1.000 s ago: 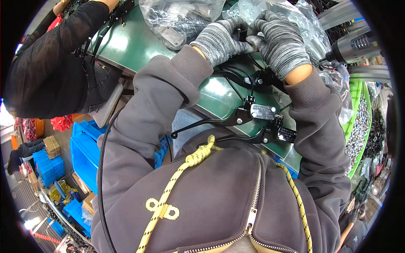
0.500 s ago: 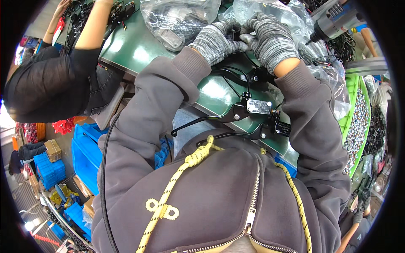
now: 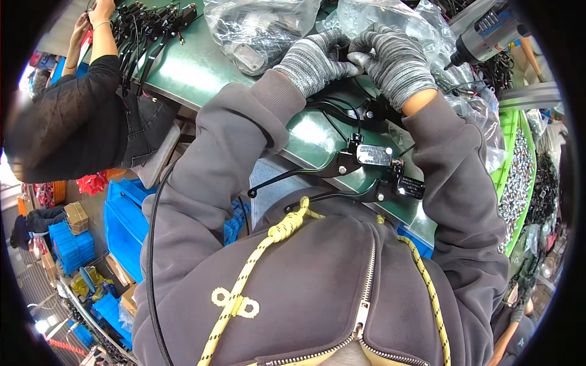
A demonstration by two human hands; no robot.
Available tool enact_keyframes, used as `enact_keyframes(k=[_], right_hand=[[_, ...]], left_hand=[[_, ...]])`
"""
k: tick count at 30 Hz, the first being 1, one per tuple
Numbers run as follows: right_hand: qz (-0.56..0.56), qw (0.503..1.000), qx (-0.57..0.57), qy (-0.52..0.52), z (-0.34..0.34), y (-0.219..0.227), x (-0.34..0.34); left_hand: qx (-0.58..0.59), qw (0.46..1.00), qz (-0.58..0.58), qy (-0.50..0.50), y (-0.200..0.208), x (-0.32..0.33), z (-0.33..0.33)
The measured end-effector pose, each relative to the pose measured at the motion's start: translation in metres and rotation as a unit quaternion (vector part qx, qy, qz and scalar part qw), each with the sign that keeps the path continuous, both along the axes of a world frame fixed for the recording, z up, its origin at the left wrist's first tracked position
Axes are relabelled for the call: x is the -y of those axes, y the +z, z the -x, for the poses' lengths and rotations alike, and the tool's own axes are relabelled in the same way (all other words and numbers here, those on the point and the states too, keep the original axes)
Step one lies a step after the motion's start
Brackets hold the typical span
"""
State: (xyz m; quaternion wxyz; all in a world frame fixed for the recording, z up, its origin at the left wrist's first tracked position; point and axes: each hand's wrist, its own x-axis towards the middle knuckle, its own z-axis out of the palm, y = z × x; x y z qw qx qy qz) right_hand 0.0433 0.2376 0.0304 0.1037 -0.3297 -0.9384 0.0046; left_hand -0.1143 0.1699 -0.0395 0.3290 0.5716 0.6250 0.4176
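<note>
Both my hands wear grey striped knit gloves and meet over the far side of the green table (image 3: 183,70). Between their fingertips is a small black part (image 3: 343,52), mostly hidden by the gloves. My left hand (image 3: 314,60) closes on it from the left, and my right hand (image 3: 394,64) pinches at it from the right. Nearer to me lies a black brake lever (image 3: 332,166) with a silver-topped reservoir (image 3: 373,155). Another brake lever (image 3: 366,194) is in front of it, partly over the table's edge. A further black lever with a cable (image 3: 348,108) lies just below my hands.
Clear plastic bags (image 3: 259,36) of parts lie beyond my hands. A power screwdriver (image 3: 485,43) hangs at the right, above a green bin (image 3: 524,140) of small metal pieces. At the left, a co-worker (image 3: 73,116) sits by a pile of black levers (image 3: 146,36). Blue crates (image 3: 125,219) stand below.
My right hand has shifted and turned slightly; my left has barely moved. The co-worker's arm has drawn back leftward, uncovering the levers.
</note>
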Motion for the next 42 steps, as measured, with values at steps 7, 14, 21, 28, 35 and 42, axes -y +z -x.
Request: enact_keyframes(k=[7, 14, 21, 28, 35, 42], right_hand=[[0.219, 0.923, -0.312, 0.058, -0.049, 0.016, -0.034], [0.127, 0.866, -0.482, 0.044, -0.071, 0.045, 0.027], [-0.395, 0.749, -0.527, 0.072, -0.062, 0.072, -0.023], [0.156, 0.798, -0.579, 0.06, -0.078, 0.097, -0.13], [0.332, 0.773, -0.519, 0.148, -0.033, 0.115, -0.128], [0.289, 0.823, -0.468, 0.144, -0.039, 0.116, -0.089]], left_hand=[[0.185, 0.982, -0.002, -0.022, 0.032, 0.021, -0.002], [-0.273, 0.947, -0.166, -0.022, 0.074, -0.012, -0.026], [-0.57, 0.804, 0.165, -0.038, 0.089, -0.094, -0.08], [-0.433, 0.879, 0.194, 0.042, 0.12, -0.104, -0.1], [-0.463, 0.879, 0.056, -0.096, 0.071, -0.158, -0.057], [-0.292, 0.932, -0.179, -0.12, 0.084, -0.069, -0.03]])
